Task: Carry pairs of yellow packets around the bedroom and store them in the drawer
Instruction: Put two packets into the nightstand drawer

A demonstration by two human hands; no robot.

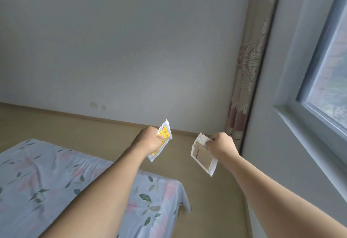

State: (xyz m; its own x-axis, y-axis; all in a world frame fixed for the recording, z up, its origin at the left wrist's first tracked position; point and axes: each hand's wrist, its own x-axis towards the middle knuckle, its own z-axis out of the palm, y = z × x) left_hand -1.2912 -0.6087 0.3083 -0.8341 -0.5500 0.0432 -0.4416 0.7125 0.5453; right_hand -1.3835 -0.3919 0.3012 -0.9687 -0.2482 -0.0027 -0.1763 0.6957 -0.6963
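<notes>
Much of each packet is covered by the hand that carries it. The left hand has its fingers curled round a yellow packet; only the printed yellow face and white border above and below the fist show, and the print is too small to read. The right hand pinches a second packet by its upper edge. This one shows a pale brownish side, so its front is turned away or blurred, and its fingers are partly tucked behind the wrapper. Both forearms run out of the picture at the bottom.

Both packets are held in the air over the floor, past the foot corner of the bed, apart from each other and touching nothing else. The bed's floral sheet is cut off at the left and lower edges.

Bare floor lies between the bed's corner and the wall under the window, and runs on along the far wall to the curtain in the corner.

Two packets, two hands, one bed, one window, one curtain. No drawer is in view.
</notes>
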